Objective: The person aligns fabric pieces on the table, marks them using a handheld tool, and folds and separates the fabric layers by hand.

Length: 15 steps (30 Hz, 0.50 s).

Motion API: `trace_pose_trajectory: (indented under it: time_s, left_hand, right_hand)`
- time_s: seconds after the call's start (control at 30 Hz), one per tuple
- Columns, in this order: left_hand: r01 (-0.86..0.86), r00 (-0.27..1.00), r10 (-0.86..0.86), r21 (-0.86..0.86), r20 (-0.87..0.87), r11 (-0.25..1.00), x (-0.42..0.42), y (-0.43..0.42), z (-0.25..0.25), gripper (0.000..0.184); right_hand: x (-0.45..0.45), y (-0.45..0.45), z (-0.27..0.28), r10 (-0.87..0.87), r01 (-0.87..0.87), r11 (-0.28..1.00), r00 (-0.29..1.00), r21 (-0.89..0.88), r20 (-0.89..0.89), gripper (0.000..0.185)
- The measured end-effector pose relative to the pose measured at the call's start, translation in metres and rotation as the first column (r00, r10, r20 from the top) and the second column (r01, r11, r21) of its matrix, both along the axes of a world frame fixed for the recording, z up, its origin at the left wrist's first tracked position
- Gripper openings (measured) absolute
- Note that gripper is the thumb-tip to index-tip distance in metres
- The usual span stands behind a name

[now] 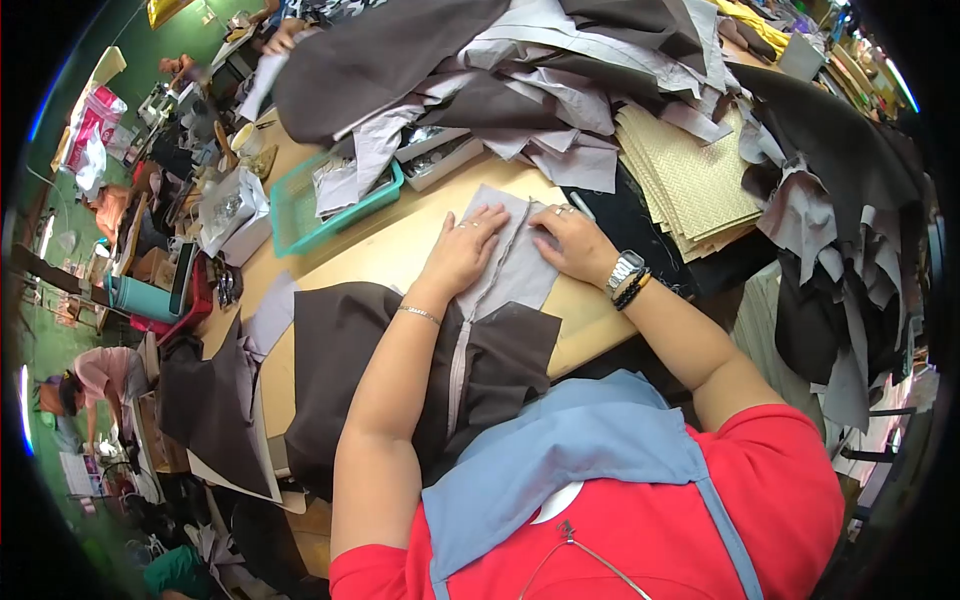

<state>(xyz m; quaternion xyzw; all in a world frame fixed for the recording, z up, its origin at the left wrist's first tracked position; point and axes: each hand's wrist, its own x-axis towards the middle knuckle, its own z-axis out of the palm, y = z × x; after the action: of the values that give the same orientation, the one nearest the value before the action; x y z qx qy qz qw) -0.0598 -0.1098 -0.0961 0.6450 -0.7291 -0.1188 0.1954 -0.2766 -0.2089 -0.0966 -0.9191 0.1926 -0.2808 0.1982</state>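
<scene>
Flat on the pale lining cloth (532,275), my left hand (468,250) has its fingers stretched out beside a raised seam (505,255). My right hand (575,243) rests on the other side of that seam, its fingers bent and its thumb apart from them; the fingertips touch the cloth near the seam. Neither hand visibly grips anything. The seam runs down towards a dark brown fabric piece (515,345), which is joined to the lining and hangs over the table edge below my forearms.
Brown and grey cut pieces (545,85) are heaped at the back. A teal plastic basket (283,215) stands left, beside a box of small parts (435,160). Woven gold sheets (685,180) lie right. More brown fabric (212,400) hangs left. A co-worker (100,385) bends over at far left.
</scene>
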Motion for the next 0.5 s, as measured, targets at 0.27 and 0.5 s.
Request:
trace_pose_trajectory:
  time_s: [0.27, 0.5]
  left_hand:
    - [0.011, 0.995, -0.009, -0.016, 0.097, 1.000, -0.0013, 0.0001, -0.0001, 0.046]
    - [0.056, 0.985, -0.057, 0.011, 0.164, 0.998, -0.0010, 0.0021, 0.0055, 0.047]
  right_hand:
    - [0.0018, 0.0025, -0.0010, 0.011, -0.009, 0.997, 0.999, -0.076, 0.033, 0.034]
    - [0.0011, 0.0016, -0.0022, 0.022, -0.017, 0.997, 0.998, -0.071, 0.064, 0.026]
